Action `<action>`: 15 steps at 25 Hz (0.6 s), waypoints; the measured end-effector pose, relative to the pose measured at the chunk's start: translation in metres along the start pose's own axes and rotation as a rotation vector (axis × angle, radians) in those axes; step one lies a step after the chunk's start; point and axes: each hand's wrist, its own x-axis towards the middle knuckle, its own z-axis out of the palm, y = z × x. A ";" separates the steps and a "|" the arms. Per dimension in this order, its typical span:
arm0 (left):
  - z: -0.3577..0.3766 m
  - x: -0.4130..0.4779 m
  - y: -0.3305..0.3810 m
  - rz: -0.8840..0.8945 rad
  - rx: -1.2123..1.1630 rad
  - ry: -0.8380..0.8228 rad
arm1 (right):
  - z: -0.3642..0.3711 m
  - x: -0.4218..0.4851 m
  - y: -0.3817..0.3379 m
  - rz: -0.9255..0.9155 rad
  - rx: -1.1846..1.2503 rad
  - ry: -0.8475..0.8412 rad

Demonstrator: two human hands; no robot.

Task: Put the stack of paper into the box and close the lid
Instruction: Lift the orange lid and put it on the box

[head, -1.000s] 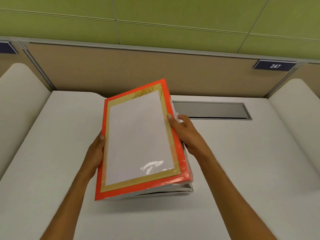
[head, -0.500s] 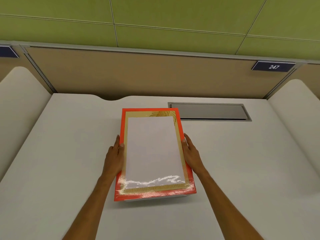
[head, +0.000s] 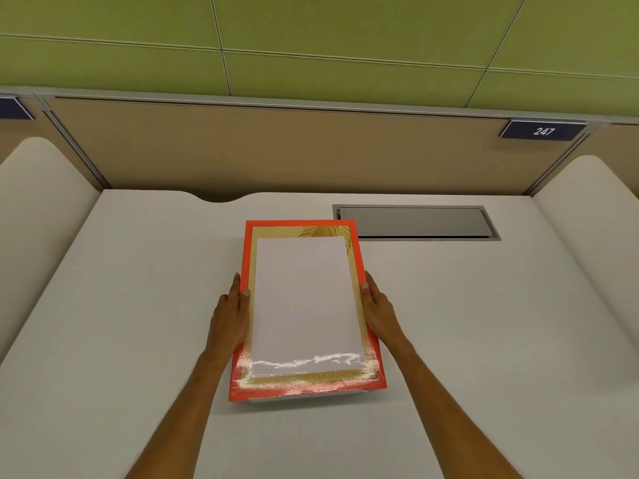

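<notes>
one closed box with an orange-bordered lid; two hands, left hand and right hand; one desk; one grey cable hatch; one number plate reading 247.

Open worktop lies bare on both sides of the closed box. A metal cable hatch sits just beyond it, and padded dividers wall both edges.
</notes>
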 end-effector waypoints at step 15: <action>0.029 0.012 0.023 0.369 0.480 0.013 | 0.040 0.018 -0.009 -0.327 -0.790 0.071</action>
